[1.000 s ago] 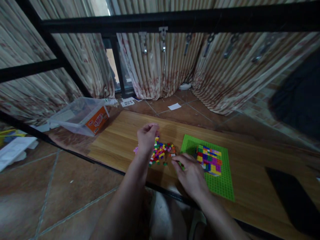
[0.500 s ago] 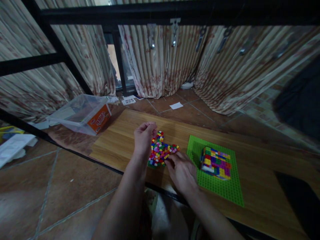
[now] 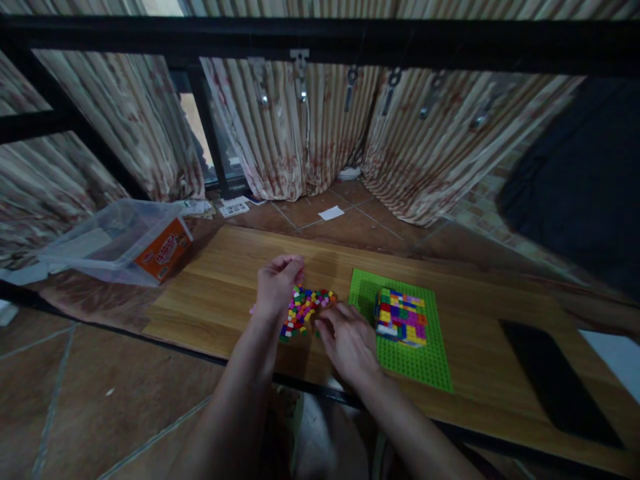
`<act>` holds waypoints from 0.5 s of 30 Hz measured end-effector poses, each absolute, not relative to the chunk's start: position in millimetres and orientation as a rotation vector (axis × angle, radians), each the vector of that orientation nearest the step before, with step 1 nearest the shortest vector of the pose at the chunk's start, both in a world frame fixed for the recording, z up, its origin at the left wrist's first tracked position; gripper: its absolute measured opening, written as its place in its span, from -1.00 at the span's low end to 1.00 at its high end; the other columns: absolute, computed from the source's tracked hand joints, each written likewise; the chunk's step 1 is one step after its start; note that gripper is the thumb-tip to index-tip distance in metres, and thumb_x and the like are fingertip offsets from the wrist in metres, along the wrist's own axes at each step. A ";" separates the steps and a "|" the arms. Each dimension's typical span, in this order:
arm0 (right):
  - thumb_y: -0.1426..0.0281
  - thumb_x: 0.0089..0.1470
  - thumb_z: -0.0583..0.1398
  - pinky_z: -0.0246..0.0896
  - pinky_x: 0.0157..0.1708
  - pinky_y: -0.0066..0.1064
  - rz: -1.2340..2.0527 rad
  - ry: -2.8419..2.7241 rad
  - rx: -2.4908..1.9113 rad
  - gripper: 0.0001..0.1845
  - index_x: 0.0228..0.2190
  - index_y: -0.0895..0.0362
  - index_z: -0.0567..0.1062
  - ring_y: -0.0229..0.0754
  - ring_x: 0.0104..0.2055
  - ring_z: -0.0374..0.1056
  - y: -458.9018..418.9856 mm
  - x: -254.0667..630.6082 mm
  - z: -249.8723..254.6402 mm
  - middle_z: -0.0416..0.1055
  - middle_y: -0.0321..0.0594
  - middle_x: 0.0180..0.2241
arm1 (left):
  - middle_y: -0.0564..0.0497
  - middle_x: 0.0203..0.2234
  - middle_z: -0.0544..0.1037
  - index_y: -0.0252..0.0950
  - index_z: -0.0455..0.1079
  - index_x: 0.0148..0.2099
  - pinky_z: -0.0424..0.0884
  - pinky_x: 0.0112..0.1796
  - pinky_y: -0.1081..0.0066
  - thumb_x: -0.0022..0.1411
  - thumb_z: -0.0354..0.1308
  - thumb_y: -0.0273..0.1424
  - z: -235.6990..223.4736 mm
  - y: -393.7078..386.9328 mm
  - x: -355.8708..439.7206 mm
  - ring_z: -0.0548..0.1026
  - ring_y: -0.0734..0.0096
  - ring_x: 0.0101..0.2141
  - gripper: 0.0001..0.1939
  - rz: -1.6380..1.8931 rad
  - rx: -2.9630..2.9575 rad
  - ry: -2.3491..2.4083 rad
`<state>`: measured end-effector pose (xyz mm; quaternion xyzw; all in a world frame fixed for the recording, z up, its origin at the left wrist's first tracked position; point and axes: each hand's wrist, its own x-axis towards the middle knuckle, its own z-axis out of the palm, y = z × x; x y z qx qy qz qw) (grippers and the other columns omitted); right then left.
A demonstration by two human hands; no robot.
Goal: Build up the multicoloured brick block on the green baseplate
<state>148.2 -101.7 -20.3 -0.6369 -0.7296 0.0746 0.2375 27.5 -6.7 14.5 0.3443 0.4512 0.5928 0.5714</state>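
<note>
A loose pile of small building bricks point(image 3: 303, 310) in many colours lies on the wooden tabletop between my hands. My left hand point(image 3: 277, 283) is held above the pile's left side, its fingers pinched together; what they hold, if anything, is hidden. At the right edge of the pile, my right hand point(image 3: 350, 340) rests low with its fingers curled toward the bricks, and its fingertips are too unclear to show a held brick. Just right of that hand, a block built of many coloured bricks point(image 3: 401, 319) stands on a green studded baseplate point(image 3: 425, 370).
The wooden table point(image 3: 210, 287) has a dark flat slab point(image 3: 557, 383) and a white sheet point(image 3: 613, 357) at its right. Beyond its left end stands a clear plastic bin point(image 3: 120, 233) with an orange label. A black metal bar point(image 3: 320, 43) with hanging hooks crosses above, before striped curtains.
The view has swung right, so the table things appear farther left. My left hand stays pinched over the pile, and the bricks look more spread out. My right hand remains at the pile's edge.
</note>
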 end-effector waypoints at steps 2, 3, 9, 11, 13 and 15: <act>0.37 0.18 0.13 0.23 -0.11 -0.31 0.214 -2.004 -1.747 -0.84 -0.32 0.08 0.52 -0.08 -0.15 0.34 -102.6 147.0 -20.9 0.46 -0.17 -0.25 | 0.11 -0.63 0.44 -0.35 0.44 -0.48 0.24 -0.53 0.58 -0.17 0.34 -0.34 13.4 -7.1 31.5 0.32 0.62 -0.61 -0.79 1.399 0.835 1.064; 0.36 0.17 0.14 0.23 -0.11 -0.30 0.216 -2.007 -1.752 -0.85 -0.32 0.08 0.52 -0.08 -0.14 0.34 -102.7 145.6 -21.5 0.46 -0.16 -0.25 | 0.11 -0.63 0.44 -0.35 0.44 -0.48 0.25 -0.53 0.58 -0.16 0.34 -0.34 13.1 -7.3 32.9 0.33 0.62 -0.61 -0.80 1.406 0.840 1.068; 0.39 0.16 0.13 0.24 -0.13 -0.29 0.193 -2.007 -1.788 -0.84 -0.37 0.06 0.52 -0.08 -0.14 0.34 -100.2 137.1 -26.6 0.46 -0.16 -0.23 | 0.09 -0.61 0.47 -0.36 0.46 -0.45 0.27 -0.51 0.58 -0.15 0.35 -0.34 13.3 -8.8 35.7 0.37 0.60 -0.58 -0.79 1.393 0.863 1.099; 0.40 0.18 0.10 0.24 -0.13 -0.30 0.193 -2.017 -1.785 -0.81 -0.38 0.07 0.52 -0.08 -0.15 0.34 -99.3 136.6 -27.8 0.46 -0.16 -0.24 | 0.08 -0.61 0.48 -0.36 0.46 -0.44 0.27 -0.52 0.57 -0.14 0.35 -0.33 13.2 -8.8 35.5 0.37 0.60 -0.59 -0.78 1.389 0.871 1.104; 0.40 0.19 0.09 0.24 -0.13 -0.30 0.206 -2.023 -1.784 -0.79 -0.38 0.08 0.52 -0.08 -0.15 0.34 -99.0 137.7 -28.0 0.46 -0.16 -0.25 | 0.09 -0.62 0.47 -0.36 0.46 -0.45 0.27 -0.52 0.57 -0.15 0.35 -0.34 12.6 -8.1 34.8 0.36 0.60 -0.59 -0.78 1.404 0.866 1.100; 0.40 0.20 0.08 0.23 -0.13 -0.31 0.232 -2.017 -1.776 -0.78 -0.37 0.08 0.53 -0.09 -0.15 0.34 -99.0 140.6 -27.4 0.47 -0.16 -0.24 | 0.10 -0.62 0.45 -0.35 0.45 -0.46 0.25 -0.53 0.58 -0.15 0.34 -0.34 11.8 -6.7 33.3 0.35 0.62 -0.60 -0.79 1.418 0.857 1.090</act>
